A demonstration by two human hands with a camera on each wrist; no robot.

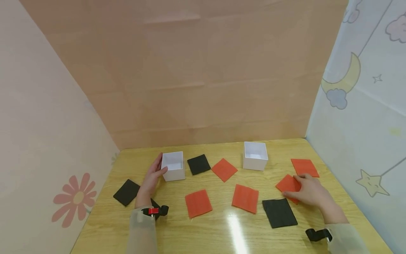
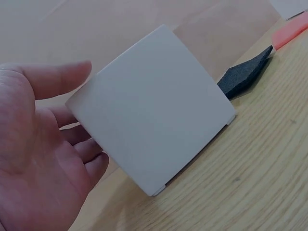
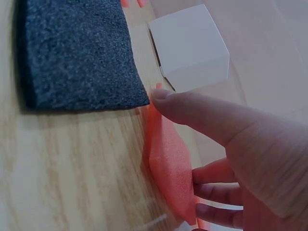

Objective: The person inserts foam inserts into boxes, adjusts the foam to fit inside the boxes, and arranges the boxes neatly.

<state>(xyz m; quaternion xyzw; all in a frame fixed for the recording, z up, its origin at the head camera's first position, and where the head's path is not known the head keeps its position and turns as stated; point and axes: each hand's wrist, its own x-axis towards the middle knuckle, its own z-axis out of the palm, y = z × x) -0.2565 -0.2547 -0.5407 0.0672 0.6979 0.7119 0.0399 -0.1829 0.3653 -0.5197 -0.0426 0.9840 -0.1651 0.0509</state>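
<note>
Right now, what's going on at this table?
A person works with both hands at a wooden table. The left hand rests open against the side of the left white box, fingers straight. The right hand pinches the edge of an orange foam square, lifting it slightly beside a black foam square. A second white box stands farther back, with more orange and black squares scattered flat around both boxes.

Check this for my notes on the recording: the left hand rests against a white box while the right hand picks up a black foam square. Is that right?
Not quite. The left hand does rest against the white box, but the right hand is on an orange foam square, not a black one. The right wrist view shows thumb and fingers on the orange piece, with the black foam square lying beside it.
</note>
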